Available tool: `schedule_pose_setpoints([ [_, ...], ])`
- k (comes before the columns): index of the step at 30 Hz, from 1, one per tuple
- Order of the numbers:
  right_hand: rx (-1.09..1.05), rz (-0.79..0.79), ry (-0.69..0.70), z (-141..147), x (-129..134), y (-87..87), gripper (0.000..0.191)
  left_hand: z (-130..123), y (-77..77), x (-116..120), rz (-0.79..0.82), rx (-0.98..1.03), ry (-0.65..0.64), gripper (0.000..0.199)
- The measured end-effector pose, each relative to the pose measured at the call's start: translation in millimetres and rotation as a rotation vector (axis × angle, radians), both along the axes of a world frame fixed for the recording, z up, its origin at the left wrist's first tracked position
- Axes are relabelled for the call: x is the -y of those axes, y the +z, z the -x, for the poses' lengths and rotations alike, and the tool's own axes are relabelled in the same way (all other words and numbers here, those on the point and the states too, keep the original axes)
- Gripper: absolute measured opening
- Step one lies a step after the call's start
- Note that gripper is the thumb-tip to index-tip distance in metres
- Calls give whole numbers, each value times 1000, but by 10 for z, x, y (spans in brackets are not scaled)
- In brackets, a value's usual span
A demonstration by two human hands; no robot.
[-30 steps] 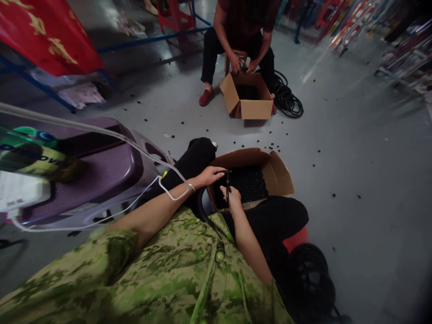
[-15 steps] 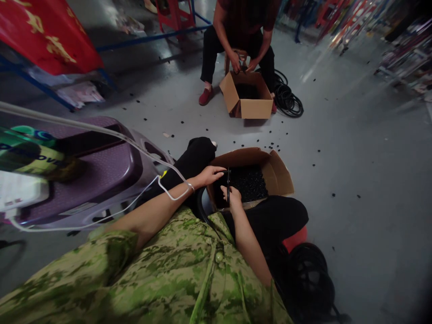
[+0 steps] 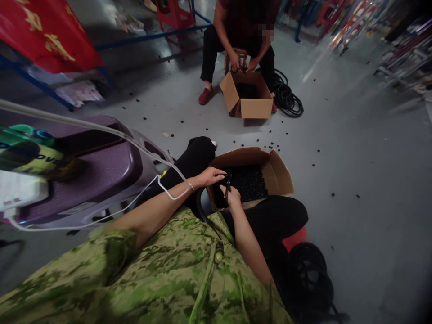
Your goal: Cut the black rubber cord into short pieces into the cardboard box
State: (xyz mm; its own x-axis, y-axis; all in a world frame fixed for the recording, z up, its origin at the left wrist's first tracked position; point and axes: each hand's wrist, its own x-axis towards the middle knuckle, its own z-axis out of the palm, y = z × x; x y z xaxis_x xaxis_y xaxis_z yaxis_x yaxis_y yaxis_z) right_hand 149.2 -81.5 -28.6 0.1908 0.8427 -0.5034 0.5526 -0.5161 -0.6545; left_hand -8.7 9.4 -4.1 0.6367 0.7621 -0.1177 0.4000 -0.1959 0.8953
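Over a cardboard box [image 3: 281, 173] between my knees, my left hand [image 3: 212, 176] pinches the end of a black rubber strip [image 3: 201, 204]. That strip curves up from my lap, and part of it is hidden by the hand. My right hand [image 3: 233, 196] is closed around a pair of dark scissors [image 3: 228, 183], their blades pointing away from me beside my left fingertips. Whether the blades touch the strip is too small to tell. Many small cut black pieces [image 3: 251, 182] fill the box below both hands.
Across from me a seated person [image 3: 249, 27] works over another cardboard box [image 3: 256, 108], with coiled black strip [image 3: 288, 101] beside it. A purple plastic stool [image 3: 101, 166] stands at left, a white cable [image 3: 135, 144] crossing above my left arm. More coils [image 3: 310, 279] lie at lower right.
The scissors have tilted slightly, their tips a little to the right, and my right hand has shifted slightly. My left hand keeps its hold in nearly the same place.
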Motion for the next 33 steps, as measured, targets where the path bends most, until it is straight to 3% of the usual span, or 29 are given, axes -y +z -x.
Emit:
schedule_pose_setpoints([
  [12,302,107,86,66,56,480,54,11,27,-28,16,-25,50,42],
  [24,318,98,109,88,6,443,49,14,-67,-19,-119,-215,213,32],
  [33,264,101,121,54,31,475,49,12,48,-30,-48,-153,109,29],
])
